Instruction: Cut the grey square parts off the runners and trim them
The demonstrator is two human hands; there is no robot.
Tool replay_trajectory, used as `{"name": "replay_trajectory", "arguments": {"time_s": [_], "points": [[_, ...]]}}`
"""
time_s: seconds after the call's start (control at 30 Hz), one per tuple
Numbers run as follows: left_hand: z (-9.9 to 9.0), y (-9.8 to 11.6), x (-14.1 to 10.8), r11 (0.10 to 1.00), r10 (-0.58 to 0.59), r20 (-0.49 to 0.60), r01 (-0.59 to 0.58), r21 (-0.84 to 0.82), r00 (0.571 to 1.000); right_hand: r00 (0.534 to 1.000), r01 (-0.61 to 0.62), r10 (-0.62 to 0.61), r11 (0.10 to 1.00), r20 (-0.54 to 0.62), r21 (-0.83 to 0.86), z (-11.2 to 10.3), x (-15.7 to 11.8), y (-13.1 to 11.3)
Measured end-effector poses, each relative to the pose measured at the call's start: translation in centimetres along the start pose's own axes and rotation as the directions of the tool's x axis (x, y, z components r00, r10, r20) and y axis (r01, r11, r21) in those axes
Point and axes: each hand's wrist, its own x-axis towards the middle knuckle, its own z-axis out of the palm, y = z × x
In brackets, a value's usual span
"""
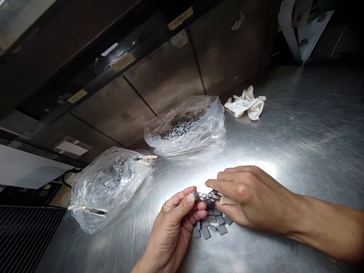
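Observation:
My left hand (178, 220) pinches a small grey ribbed piece (195, 194) between thumb and fingers. My right hand (250, 193) is wrapped round a pair of cutting pliers (209, 196) with cream handles. The jaws of the pliers touch or nearly touch the held piece; the exact contact is too small to tell. Under and between my hands, several loose grey pieces (221, 229) lie in a pile on the metal table (295, 151).
Behind my hands stands an open clear bag (196, 140) of grey pieces. Another clear bag (113, 193) lies to the left, with cream-handled pliers (148, 157) at its edge and a cutter-like tool (96, 211) on it. White gloves (247, 103) lie at the back.

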Motion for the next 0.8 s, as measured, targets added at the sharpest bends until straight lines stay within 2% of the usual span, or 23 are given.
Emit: {"name": "replay_trajectory", "arguments": {"time_s": [0.2,0.37,0.47,0.8], "points": [[0.01,0.00,-0.15,1.000,-0.005,0.014,0.005,0.008,1.000,1.000,-0.026,0.026,0.999,0.014,0.024,-0.07,0.01,-0.10],[0.24,0.17,-0.17,1.000,-0.008,0.042,0.008,0.004,0.999,0.997,-0.062,0.065,0.996,-0.048,0.064,-0.24,0.20,0.23],[0.31,0.18,-0.16,1.000,-0.013,0.034,0.013,0.009,0.999,0.996,-0.022,0.021,1.000,-0.091,-0.010,-0.25,0.19,0.52],[0.06,-0.11,-0.17,0.999,0.000,0.000,0.000,0.044,1.000,0.983,0.118,-0.144,0.969,-0.113,-0.216,-0.46,0.28,0.82]]}}
